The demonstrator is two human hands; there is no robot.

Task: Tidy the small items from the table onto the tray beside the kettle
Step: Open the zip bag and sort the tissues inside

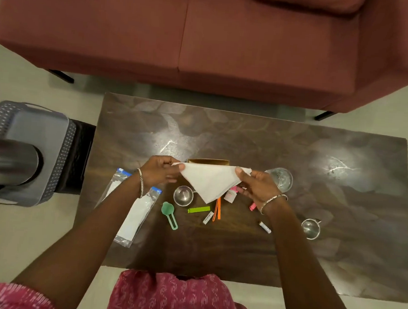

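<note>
Grip: left hand (159, 173) and right hand (256, 187) each pinch a top corner of the folded napkin (210, 181), over the counter (239, 253).
Tray (43, 131): 9 o'clock, beside the kettle (7, 162).
Technique: likely align edges, crease flat, then carry across.

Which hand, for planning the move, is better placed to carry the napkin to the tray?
Left hand, probably: it and the right hand pinch the napkin, but the tray lies left of the table.

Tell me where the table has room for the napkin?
Bare: the far strip of table between sofa and glass, the right end past the cup, and the near edge. Crowded: under the napkin, from bags to cup.
</note>
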